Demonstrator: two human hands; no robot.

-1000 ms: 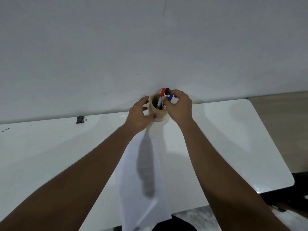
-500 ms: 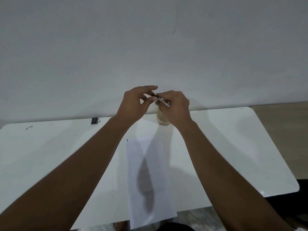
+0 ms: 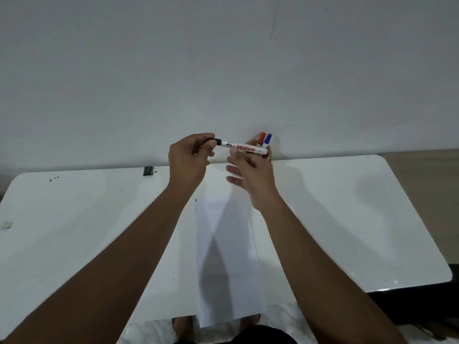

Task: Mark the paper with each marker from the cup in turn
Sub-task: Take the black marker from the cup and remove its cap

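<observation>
I hold a white marker [image 3: 244, 147] with a black cap level above the table's far edge. My left hand [image 3: 190, 162] pinches the black cap end; my right hand [image 3: 250, 173] grips the white barrel from below. Behind my right hand stands the brown cup [image 3: 269, 155], mostly hidden, with a red-capped marker [image 3: 261, 139] and a blue-capped marker [image 3: 267, 140] sticking out of it. A white sheet of paper [image 3: 226, 259] lies lengthwise on the table below my hands, its near end hanging over the front edge.
The white table [image 3: 347, 214] runs along a pale wall. A small dark object [image 3: 148, 170] lies near the far edge at left, with dark specks further left. A pale scrap [image 3: 6, 225] sits at the left edge. Floor shows at right.
My right hand lifted the black-capped marker out of the cup. My left hand left the cup and took hold of the cap end. The marker now lies level between both hands.
</observation>
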